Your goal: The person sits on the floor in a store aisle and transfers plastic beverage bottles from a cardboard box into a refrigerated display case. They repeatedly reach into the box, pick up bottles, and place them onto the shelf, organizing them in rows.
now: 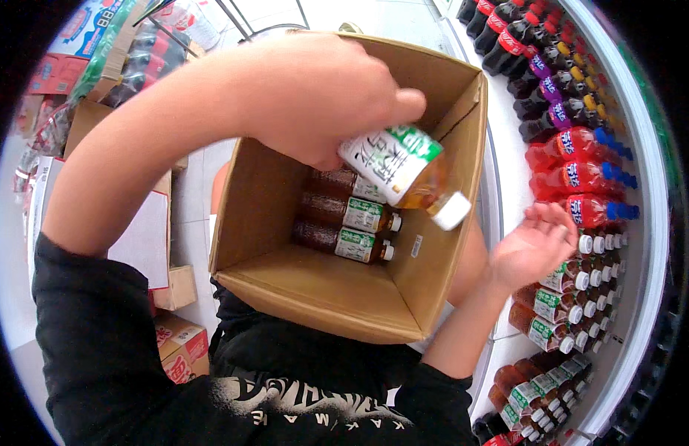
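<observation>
My left hand [344, 95] grips a plastic bottle of amber tea [403, 167] with a green-and-white label. The bottle tilts, its white cap pointing down to the right, over an open cardboard box [322, 290]. Several similar tea bottles [358, 245] lie on their sides inside the box, caps towards its right wall; my left hand and the held bottle partly cover this group. My right hand [536, 245] is right of the box, fingers loosely curled and apart with nothing seen in them. It is beside red soda bottles [578, 175] and the shelved tea bottles [550, 304].
A refrigerated display shelf [514, 167] curves along the right, with cola bottles [503, 33] and purple-labelled bottles [550, 89] at the top and more tea bottles [531, 390] below. On the left are shrink-wrapped bottles [155, 56], a cardboard carton [185, 345] and metal legs [235, 17].
</observation>
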